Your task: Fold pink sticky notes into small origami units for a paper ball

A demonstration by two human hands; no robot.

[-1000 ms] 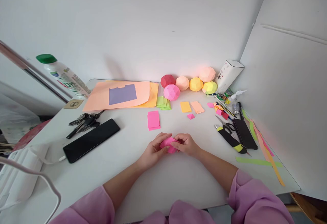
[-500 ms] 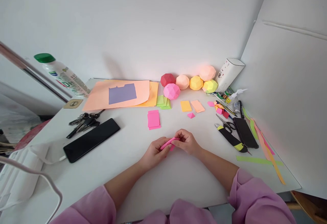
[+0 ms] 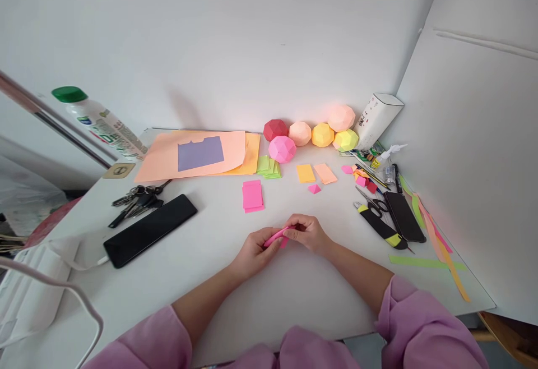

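A folded piece of pink paper (image 3: 274, 238) is held between both hands above the near part of the white table. My left hand (image 3: 255, 250) is closed on its left end, thumb along the near side. My right hand (image 3: 309, 232) pinches the right end, its fingertips partly hiding the paper. Just beyond the hands lies a stack of pink paper squares (image 3: 253, 195). A small folded pink paper piece (image 3: 314, 188) rests farther right, near the yellow-orange squares (image 3: 305, 173) and peach squares (image 3: 325, 173). Green squares (image 3: 269, 167) are fanned out behind the pink stack.
Several faceted paper balls (image 3: 282, 149) stand against the wall. To the right are scissors (image 3: 374, 203), a utility knife (image 3: 380, 227), a black case (image 3: 404, 216) and paper strips (image 3: 426, 263). On the left are keys (image 3: 137, 203), a black power bank or phone (image 3: 150, 231), large paper sheets (image 3: 162, 156) and a bottle (image 3: 105, 122).
My right hand's fingers have shifted very slightly on the pink paper, which looks a little more bent. Both hands keep their hold, and the things on the table stay put.
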